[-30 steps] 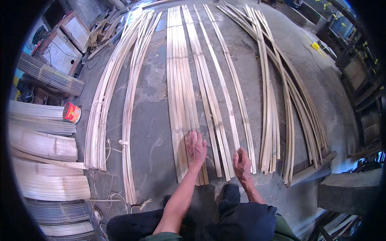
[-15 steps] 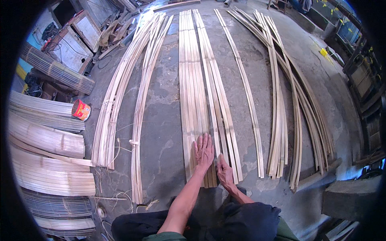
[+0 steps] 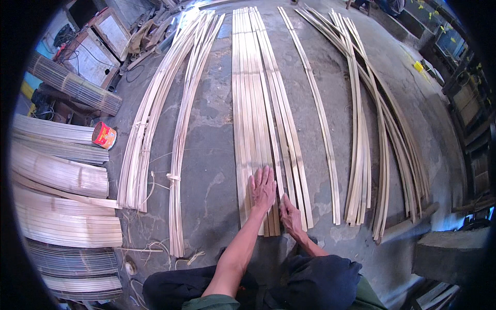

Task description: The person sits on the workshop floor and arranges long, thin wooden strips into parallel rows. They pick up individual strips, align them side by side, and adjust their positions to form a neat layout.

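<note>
Long pale bamboo strips [image 3: 248,103] lie side by side on the floor before me, forming a flat row that points away. My left hand [image 3: 263,188] rests palm down on the near part of this row, its fingers stretched forward. Just right of it, my right hand [image 3: 291,216] is closed, thumb and fingertips at a narrow strip along the row's right edge; part of its grip is hidden. A few separate bamboo strips [image 3: 289,129] lie close on the right, with narrow gaps between them.
Tied strip bundles [image 3: 139,139] lie to the left. Rolled slat mats [image 3: 67,222] and a red tub [image 3: 105,135] stand farther left. A lone strip [image 3: 318,103] and crossing loose strips [image 3: 385,124] lie to the right, near a concrete block [image 3: 449,253].
Both hands stay nearly in place over the strips. The right hand has shifted very slightly, and the strip beside it seems to sit a little closer to the row. The view has tilted slightly.
</note>
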Demonstrator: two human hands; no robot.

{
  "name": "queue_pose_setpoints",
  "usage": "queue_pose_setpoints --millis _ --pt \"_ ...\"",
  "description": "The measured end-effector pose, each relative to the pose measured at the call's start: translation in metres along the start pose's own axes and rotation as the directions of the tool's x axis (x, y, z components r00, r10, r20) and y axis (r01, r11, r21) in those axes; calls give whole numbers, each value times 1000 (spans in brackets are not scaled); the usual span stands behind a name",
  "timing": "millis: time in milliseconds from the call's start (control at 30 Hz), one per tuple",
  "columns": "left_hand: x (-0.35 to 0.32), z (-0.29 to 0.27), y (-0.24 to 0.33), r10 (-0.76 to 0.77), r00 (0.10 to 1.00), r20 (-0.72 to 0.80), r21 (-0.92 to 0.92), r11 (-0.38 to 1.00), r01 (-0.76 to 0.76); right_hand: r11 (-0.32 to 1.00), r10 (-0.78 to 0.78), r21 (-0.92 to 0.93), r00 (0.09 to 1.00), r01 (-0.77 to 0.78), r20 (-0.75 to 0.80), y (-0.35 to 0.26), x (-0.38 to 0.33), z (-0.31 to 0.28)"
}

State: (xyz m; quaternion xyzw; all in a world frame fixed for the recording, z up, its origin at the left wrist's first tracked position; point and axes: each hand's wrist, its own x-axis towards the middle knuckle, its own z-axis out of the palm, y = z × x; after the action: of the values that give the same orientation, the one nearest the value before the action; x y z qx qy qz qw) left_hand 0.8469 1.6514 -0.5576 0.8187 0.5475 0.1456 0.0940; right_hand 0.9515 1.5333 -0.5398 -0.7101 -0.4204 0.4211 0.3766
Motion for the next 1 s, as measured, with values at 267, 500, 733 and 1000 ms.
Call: queue_pose_setpoints --millis 267,500,733,1000 --pt "4 -4 12 -48 998 -29 -37 998 47 942 -330 -56 874 332 -358 -33 -3 -41" --pt "-2 0 66 85 996 -20 -182 979 -88 979 -203 -101 924 179 -325 18 17 -67" --pt "-27 9 85 233 971 59 -168 961 -221 968 -212 -185 949 171 -234 17 21 -82" --pt "-29 6 91 259 961 97 -185 954 -238 923 -246 -347 948 166 -201 34 26 -95"
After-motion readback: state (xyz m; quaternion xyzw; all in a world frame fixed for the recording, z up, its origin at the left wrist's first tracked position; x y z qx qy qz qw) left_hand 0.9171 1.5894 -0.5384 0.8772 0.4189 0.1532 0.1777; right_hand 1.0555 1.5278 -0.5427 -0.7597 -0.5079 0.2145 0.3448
